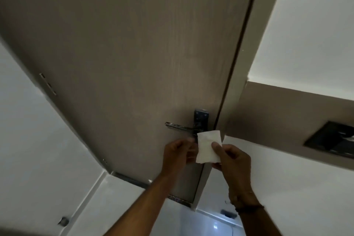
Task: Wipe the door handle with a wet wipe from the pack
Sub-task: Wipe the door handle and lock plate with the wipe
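Two bare forearms rise from the bottom edge of the frame toward the lower centre. The right wrist carries a dark band. The right hand grips the wipe, its thumb pressed on the front face near the right edge and the other fingers closed behind. The left hand pinches the wipe's left edge; its fingers are curled closed on the sheet. The wipe is white, folded to a rough rectangle, held upright between both hands, just below the handle and overlapping the lower part of the lock plate; whether it touches either cannot be told. The handle is a dark metal lever pointing toward the left of the frame, mounted on the brown door near its right edge. At the right of the frame, a dark panel sits in a brown wall band. White walls flank the door.
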A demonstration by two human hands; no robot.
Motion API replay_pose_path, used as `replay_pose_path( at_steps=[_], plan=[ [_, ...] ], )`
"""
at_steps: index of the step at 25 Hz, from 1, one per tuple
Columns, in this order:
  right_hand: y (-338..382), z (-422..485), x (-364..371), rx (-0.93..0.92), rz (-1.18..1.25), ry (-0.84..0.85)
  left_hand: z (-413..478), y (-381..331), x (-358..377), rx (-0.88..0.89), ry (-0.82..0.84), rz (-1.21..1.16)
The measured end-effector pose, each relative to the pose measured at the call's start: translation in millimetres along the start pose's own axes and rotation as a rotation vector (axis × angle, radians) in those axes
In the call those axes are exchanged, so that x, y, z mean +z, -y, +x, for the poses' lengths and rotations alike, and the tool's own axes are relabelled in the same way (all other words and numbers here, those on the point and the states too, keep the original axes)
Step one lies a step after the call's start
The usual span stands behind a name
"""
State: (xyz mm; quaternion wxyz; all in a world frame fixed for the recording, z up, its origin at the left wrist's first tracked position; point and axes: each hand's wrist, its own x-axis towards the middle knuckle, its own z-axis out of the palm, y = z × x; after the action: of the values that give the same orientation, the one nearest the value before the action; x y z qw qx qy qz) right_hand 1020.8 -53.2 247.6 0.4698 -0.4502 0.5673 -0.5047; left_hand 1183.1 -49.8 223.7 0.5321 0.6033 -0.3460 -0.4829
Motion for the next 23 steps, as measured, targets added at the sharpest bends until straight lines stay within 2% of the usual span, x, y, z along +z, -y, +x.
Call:
replay_pose_path(
  at_steps=[3, 5, 6, 7, 9, 11, 14, 17, 19, 21, 23],
  plan=[
    [17.9, 10.3, 18.5, -0.403, -0.220, -0.311, 35.5, -23.7, -23.9, 0.305, -0.251, 0.196],
    [24.9, 16.6, 35.4, -0.687, -0.422, -0.404, 58.4, -46.0, -32.6, 0.556, -0.399, 0.396],
    [25.5, 20.1, 45.9, -0.758, -0.537, -0.404, 70.6, -59.2, -33.8, 0.651, -0.456, 0.487],
    [23.8, 24.4, 56.8, -0.775, -0.651, -0.388, 83.3, -71.7, -35.4, 0.725, -0.507, 0.568],
    [15.2, 34.9, 76.1, -0.691, -0.818, -0.350, 109.5, -92.4, -40.1, 0.846, -0.589, 0.703],
    [6.5, 42.8, 89.4, -0.554, -0.876, -0.312, 135.9, -108.2, -48.4, 1.010, -0.655, 0.829],
    [-8.2, 45.1, 103.1, -0.476, -0.984, -0.245, 175.0, -122.3, -62.6, 1.210, -0.656, 0.939],
    [-8.3, 39.4, 107.3, -0.441, -1.014, -0.261, 198.8, -121.5, -65.6, 1.322, -0.650, 0.972],
    [-3.8, 36.0, 109.5, -0.482, -1.051, -0.266, 209.7, -118.4, -65.3, 1.380, -0.658, 0.960],
    [2.7, 34.8, 109.1, -0.537, -1.222, -0.211, 218.3, -113.4, -65.1, 1.421, -0.658, 0.920],
    [11.9, 34.2, 106.5, -0.489, -1.353, -0.176, 223.0, -111.1, -63.9, 1.460, -0.660, 0.869]
  ],
)
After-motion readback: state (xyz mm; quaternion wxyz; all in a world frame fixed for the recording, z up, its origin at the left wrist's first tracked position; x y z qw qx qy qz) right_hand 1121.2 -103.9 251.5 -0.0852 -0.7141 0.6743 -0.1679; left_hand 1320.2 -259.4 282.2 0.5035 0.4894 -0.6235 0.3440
